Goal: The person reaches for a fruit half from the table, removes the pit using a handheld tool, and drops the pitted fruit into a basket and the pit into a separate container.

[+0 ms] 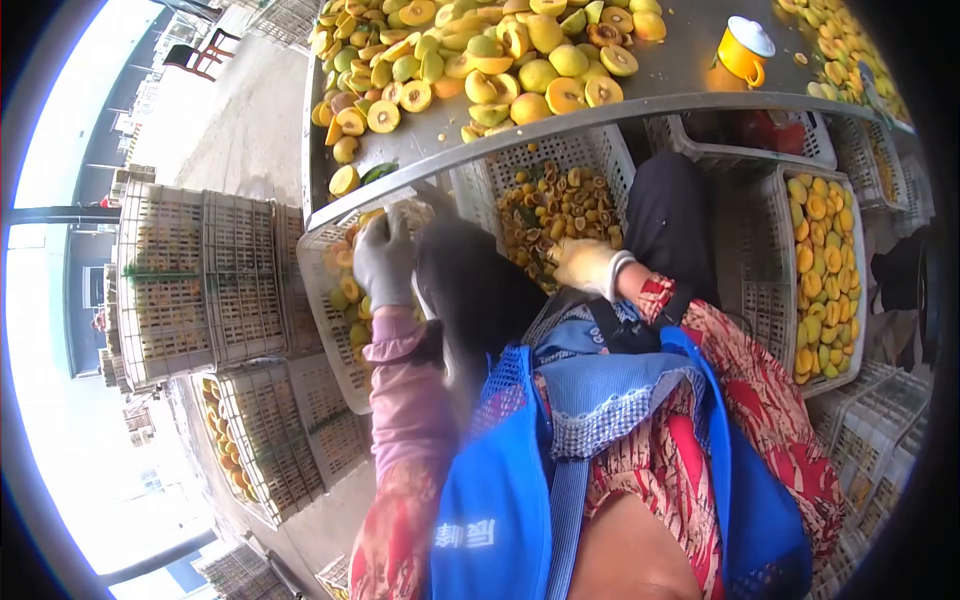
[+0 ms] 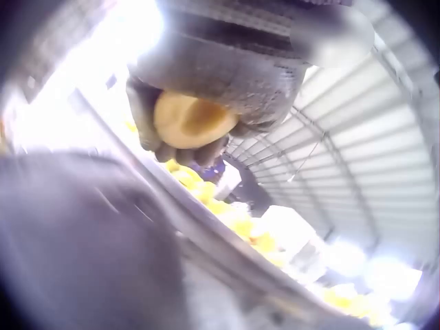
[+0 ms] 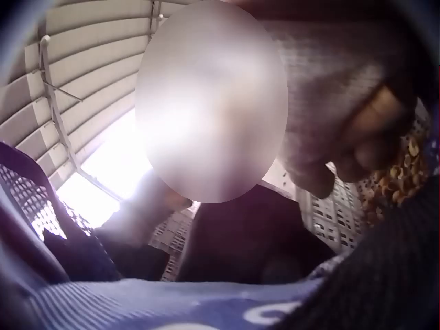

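My left hand, in a grey glove, is raised over a white crate of yellow-green fruit pieces at the left. In the left wrist view its curled fingers hold a yellow peach half, with a hollow in its cut face. My right hand, in a cream glove, is over a white crate of peach pits between the knees. In the right wrist view its fingers curl around a tan-orange object; I cannot tell its kind.
A metal table ahead bears heaped whole and halved peaches and a yellow lidded mug. Its raised edge passes just beyond my hands. Another fruit-filled crate stands at the right. Stacked crates stand at the left.
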Motion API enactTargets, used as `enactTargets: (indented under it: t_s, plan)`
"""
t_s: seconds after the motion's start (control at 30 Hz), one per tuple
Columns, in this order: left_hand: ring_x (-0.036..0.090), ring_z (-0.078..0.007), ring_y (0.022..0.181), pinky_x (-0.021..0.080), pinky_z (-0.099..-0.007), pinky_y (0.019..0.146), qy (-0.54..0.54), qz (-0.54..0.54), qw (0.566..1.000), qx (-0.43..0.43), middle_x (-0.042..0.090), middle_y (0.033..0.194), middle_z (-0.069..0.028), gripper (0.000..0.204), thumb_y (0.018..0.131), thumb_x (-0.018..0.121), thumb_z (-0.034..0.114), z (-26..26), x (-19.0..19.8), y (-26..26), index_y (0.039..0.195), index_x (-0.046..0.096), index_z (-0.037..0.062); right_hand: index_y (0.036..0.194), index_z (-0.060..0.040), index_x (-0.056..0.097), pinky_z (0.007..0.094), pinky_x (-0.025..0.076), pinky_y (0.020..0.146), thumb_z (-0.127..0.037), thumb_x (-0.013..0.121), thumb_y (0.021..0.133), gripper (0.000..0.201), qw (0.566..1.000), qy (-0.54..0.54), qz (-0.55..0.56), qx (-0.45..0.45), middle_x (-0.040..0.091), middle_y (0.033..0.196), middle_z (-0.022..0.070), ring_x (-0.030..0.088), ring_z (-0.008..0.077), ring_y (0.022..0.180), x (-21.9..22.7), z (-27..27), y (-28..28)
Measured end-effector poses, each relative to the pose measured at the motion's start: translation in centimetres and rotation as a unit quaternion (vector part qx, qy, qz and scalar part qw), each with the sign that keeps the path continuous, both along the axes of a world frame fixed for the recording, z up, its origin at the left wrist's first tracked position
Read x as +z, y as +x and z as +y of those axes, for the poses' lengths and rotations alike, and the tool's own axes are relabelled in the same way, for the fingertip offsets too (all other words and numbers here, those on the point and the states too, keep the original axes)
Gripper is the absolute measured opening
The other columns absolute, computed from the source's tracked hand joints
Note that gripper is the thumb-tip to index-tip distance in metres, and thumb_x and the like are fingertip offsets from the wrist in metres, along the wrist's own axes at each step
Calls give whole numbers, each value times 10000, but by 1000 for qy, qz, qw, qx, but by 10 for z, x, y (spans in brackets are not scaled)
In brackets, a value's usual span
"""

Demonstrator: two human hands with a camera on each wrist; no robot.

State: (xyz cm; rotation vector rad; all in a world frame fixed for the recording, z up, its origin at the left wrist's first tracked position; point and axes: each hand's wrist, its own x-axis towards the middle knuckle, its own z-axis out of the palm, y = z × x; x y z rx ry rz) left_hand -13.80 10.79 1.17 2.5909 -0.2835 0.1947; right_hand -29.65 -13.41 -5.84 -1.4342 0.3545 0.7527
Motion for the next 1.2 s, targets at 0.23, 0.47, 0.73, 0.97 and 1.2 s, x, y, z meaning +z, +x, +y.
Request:
enactTargets:
  t_s: [0.23,0.47,0.73,0.97,1.2]
  plan:
    - [616,-374,912,466,-423,804,38,-9,996,-83,650,974,-199,507,846,531,522,-69,3,63,1097,625,92,1046,6,562,423,453,871,-320,558,788,416,951,-290,-111,10,613,1024,266,582,391,1016,12,17,22]
    - [594,-345,1028,454,-388,897,79,147,978,-125,645,1059,-166,588,777,647,514,-185,-23,92,1152,559,70,1035,-20,575,395,482,799,-342,586,800,398,951,-251,-151,-103,651,934,190,628,341,907,30,5,23]
    - [538,-367,1091,436,-434,923,-100,-7,933,-347,584,1158,-187,685,658,768,137,-128,9,0,1272,480,40,1096,-52,571,250,413,854,-176,581,921,214,887,230,-181,-357,582,1014,12,526,92,959,58,-14,49]
    - [578,-233,934,483,-341,853,-708,373,592,-91,591,1046,-113,462,953,422,396,-112,-63,-44,1203,523,22,1075,38,561,246,452,788,-176,609,897,283,928,168,-166,-289,613,974,50,564,107,909,42,25,49]
    - [595,-257,889,494,-352,813,-676,344,649,-59,626,970,-151,459,928,445,378,-97,-93,-38,1100,571,-29,926,-19,563,436,468,753,-259,505,883,250,902,-329,-272,-69,566,830,182,591,341,820,-19,37,31]
